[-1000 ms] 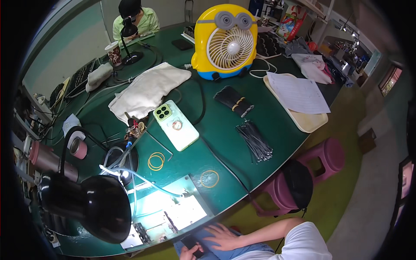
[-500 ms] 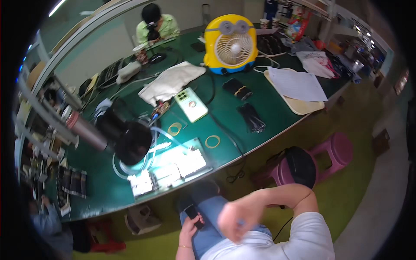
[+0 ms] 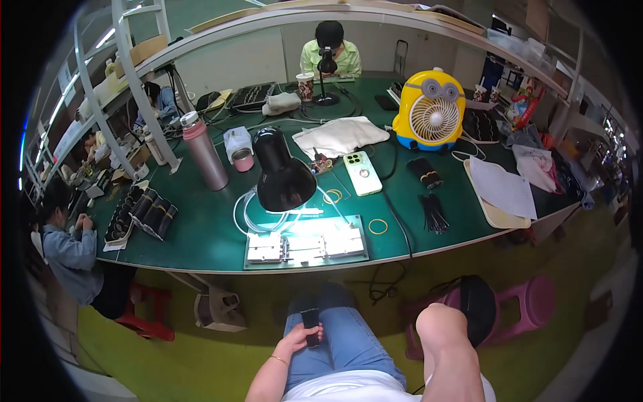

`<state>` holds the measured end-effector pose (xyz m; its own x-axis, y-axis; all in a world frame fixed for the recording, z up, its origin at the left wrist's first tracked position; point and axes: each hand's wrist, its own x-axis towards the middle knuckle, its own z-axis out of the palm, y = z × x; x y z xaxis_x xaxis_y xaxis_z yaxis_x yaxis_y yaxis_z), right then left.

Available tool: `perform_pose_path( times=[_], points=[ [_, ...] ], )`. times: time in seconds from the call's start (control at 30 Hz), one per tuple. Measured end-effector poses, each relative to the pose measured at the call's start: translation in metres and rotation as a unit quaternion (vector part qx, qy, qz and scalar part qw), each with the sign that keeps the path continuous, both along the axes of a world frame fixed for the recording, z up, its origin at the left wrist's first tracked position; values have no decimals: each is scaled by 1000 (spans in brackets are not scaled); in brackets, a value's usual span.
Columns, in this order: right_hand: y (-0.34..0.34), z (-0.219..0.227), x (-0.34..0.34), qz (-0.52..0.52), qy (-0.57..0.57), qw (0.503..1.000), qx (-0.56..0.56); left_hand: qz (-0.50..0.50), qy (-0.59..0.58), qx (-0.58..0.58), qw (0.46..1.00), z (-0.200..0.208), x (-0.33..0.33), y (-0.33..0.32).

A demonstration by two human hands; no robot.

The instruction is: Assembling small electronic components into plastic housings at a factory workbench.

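Observation:
My left hand (image 3: 297, 338) rests over my thigh, its fingers closed around a flat black oblong thing (image 3: 310, 319) whose exact kind I cannot make out. My right arm (image 3: 447, 342) is bent up at the lower right with the elbow out; its hand is outside the picture. Ahead, at the table's near edge, a metal fixture (image 3: 305, 244) with pale blocks lies under a lit black desk lamp (image 3: 281, 174). Clear tubing (image 3: 244, 214) loops behind the fixture. To its right lies a yellowish ring (image 3: 378, 226).
Black bundles (image 3: 424, 173), a phone (image 3: 362, 173), a cloth (image 3: 341, 136), a yellow fan (image 3: 432, 110), and a tray with papers (image 3: 502, 191) occupy the green table. A pink flask (image 3: 204, 153) stands left. Purple stools (image 3: 529, 301) are at right. Co-workers (image 3: 70, 241) sit left and across.
My view has swung right and levelled. My right hand, blurred over my lap before, has risen out of the picture. My left hand still holds the black oblong thing.

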<state>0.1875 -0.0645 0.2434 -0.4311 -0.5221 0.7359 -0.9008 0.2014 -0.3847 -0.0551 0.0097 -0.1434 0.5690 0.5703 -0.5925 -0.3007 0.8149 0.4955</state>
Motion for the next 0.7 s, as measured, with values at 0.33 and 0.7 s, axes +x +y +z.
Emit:
perform_pose_path(
  times=[0.33,0.7],
  points=[
    [8,9,-5,3,196,980,38,-4,-2,-12,1000,-7,-1,11],
    [63,-179,-31,-761,-259,540,-250,92,-79,86,989,100,16,-10]
  ],
)
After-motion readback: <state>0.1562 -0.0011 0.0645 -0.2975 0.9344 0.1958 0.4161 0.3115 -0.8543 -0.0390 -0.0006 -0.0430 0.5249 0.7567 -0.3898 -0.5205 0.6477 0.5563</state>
